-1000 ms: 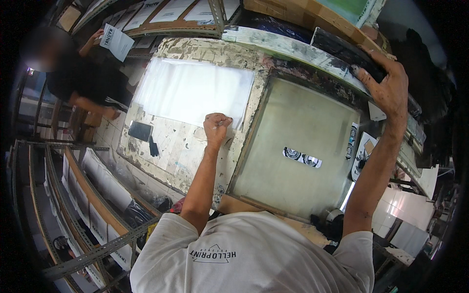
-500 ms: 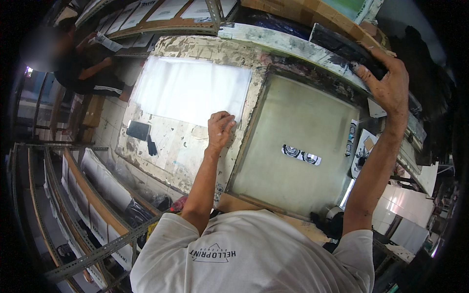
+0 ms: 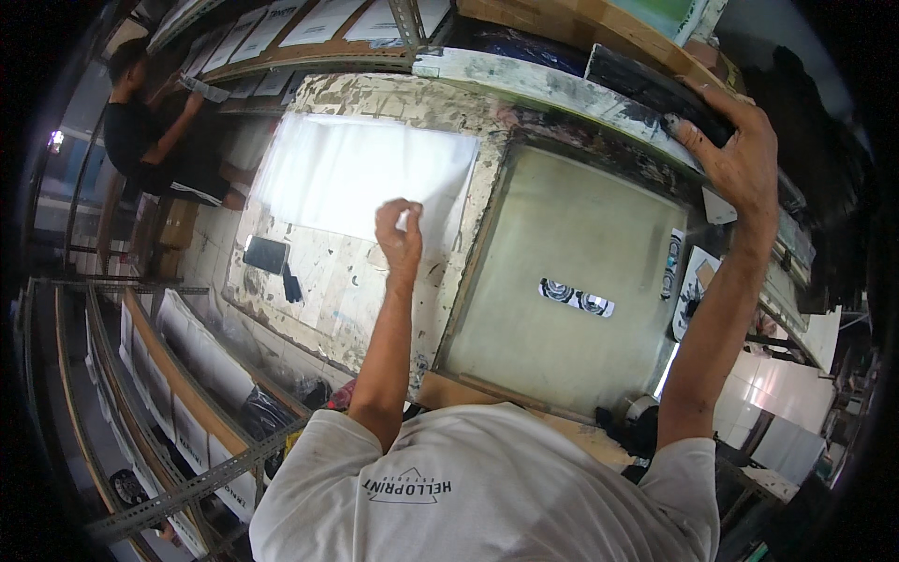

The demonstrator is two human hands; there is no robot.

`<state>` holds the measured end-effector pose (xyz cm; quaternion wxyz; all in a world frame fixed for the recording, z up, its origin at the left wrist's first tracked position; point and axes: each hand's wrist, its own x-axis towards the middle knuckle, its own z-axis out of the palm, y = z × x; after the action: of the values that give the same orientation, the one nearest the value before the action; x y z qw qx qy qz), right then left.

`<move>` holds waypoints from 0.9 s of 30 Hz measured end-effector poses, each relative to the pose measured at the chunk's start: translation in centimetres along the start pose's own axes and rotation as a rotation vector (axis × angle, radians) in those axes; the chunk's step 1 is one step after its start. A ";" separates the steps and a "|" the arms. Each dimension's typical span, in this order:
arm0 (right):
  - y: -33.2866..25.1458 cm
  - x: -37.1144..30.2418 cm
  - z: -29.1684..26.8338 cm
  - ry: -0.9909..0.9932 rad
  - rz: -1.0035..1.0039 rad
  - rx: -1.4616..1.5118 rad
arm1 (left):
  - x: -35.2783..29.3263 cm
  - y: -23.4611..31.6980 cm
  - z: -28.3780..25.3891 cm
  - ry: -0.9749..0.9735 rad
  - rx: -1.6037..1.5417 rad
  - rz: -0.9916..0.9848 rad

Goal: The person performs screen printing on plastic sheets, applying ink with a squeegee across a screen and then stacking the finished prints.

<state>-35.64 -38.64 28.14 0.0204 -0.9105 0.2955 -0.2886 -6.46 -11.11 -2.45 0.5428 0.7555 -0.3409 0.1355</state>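
One thin white translucent sheet [image 3: 361,178], flat at worktop [image 3: 328,290] far edge | left hand [image 3: 401,234] fingers pinch its near right corner | right hand [image 3: 740,155] grips one dark squeegee bar [image 3: 646,86] | one grey-green screen frame [image 3: 562,281] beside.

Metal angle-iron racks [image 3: 178,393] run from seven to nine o'clock, a cluttered wooden shelf [image 3: 309,51] spans twelve, and pale tiled floor [image 3: 791,393] lies at four.

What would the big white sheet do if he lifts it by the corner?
The white sheet looks thin and flat, so it would probably droop and bend rather than stay stiff. It seems light: the left hand pinches its corner with only fingertips. It might crease easily.
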 end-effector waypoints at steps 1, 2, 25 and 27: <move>-0.1 0.1 0.0 -0.006 0.011 -0.009 | 1.6 1.0 -0.3 0.030 0.032 0.055; -0.1 0.1 -0.1 -0.003 0.000 -0.003 | 3.0 2.1 -0.2 0.037 0.026 0.095; -0.7 0.6 -0.3 0.001 -0.009 -0.032 | -10.3 13.4 18.8 -1.174 0.062 0.569; -1.6 0.2 -1.0 0.090 -0.054 -0.018 | -11.0 14.8 19.7 -1.197 0.034 0.598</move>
<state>-35.21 -37.29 29.35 -0.0088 -0.9044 0.2741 -0.3269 -27.55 -27.66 -5.41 0.1870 0.5819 -0.7757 -0.1571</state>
